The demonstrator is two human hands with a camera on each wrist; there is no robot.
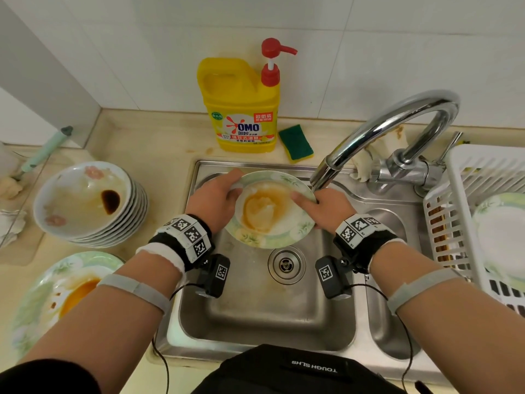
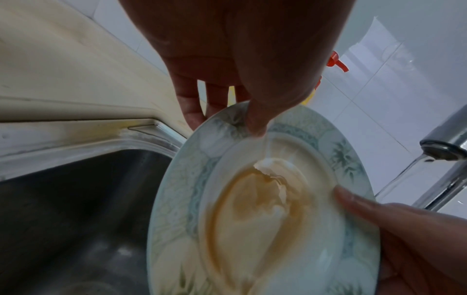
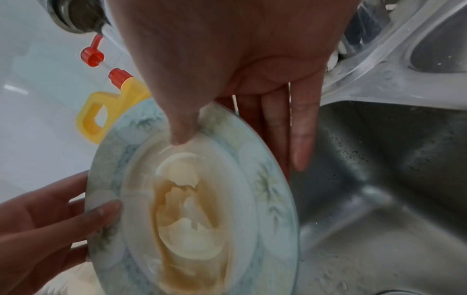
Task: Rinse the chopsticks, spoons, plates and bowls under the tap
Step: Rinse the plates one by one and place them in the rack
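On the left counter a stack of soiled bowls [image 1: 91,204] and a sauce-smeared dish [image 1: 61,294] wait, the left hand [image 1: 211,200] and right hand [image 1: 331,207] pinch a stained plate [image 1: 271,209] by its rim over the sink [image 1: 255,308] beside the tap [image 1: 369,137], and one rinsed plate [image 1: 500,237] sits in the rack [image 1: 460,194] on the right.

We are in a home kitchen: a steel sink [image 1: 255,314] with dish soap [image 1: 241,109] and sponge [image 1: 296,142] behind it, tiled wall [image 1: 369,38] beyond.
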